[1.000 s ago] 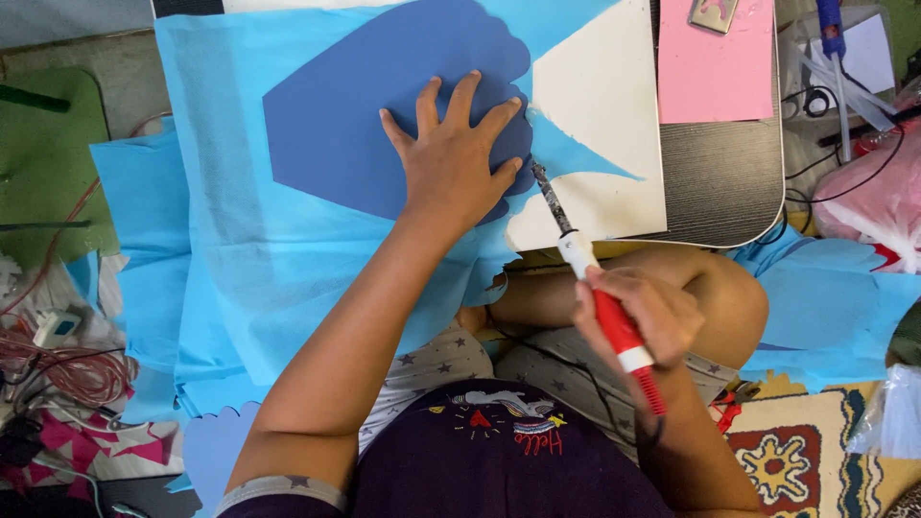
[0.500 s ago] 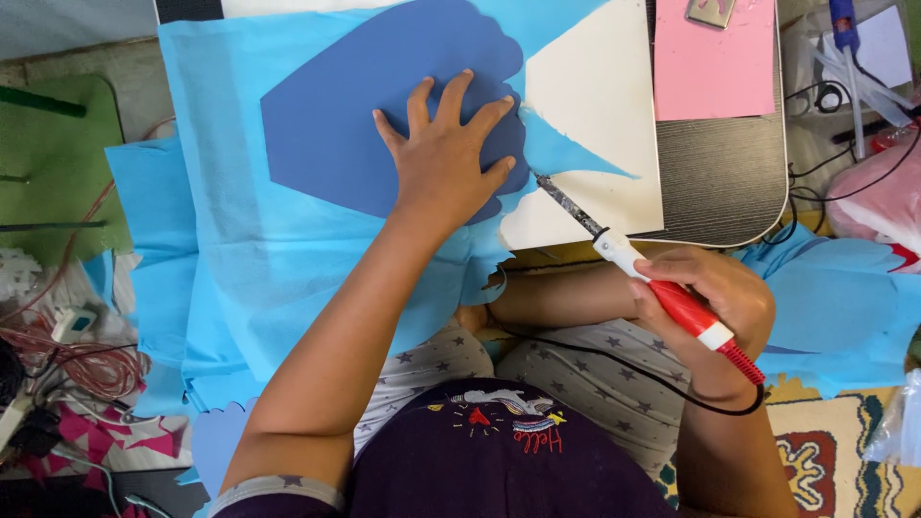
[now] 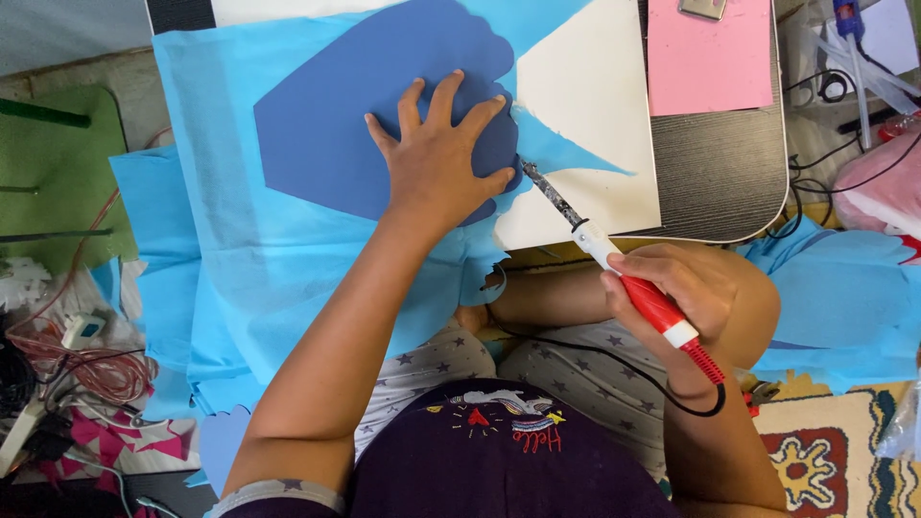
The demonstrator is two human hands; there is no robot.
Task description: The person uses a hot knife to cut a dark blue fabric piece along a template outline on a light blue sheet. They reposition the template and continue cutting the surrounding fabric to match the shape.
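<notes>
Pressing flat with fingers spread, the left hand [image 3: 443, 158] lies open on a dark blue template [image 3: 355, 115] that sits on top of a light blue sheet of thin fabric [image 3: 259, 259]; the sheet drapes over the near edge of the desk [image 3: 720, 182] and down toward the person's lap. The right hand [image 3: 672, 293] is closed around the red and white handle of a soldering iron [image 3: 614, 259], held slanted, with its dark metal tip at the right edge of the dark blue template, just beside the left thumb. A black cord [image 3: 614, 360] runs from the back end of the iron and loops under the right wrist. Under the light blue sheet, on the right part of the desk, lies a cream board [image 3: 595, 115], with a narrow point of light blue fabric reaching across it. Farther right on the desk rests a pink sheet [image 3: 710, 48]. More light blue fabric [image 3: 844, 297] is piled at the right, beyond the person's knee, above a patterned rug [image 3: 825, 460]. At the left, a tangle of red wires [image 3: 77, 355] lies on the floor below a green mat [image 3: 58, 163]
</notes>
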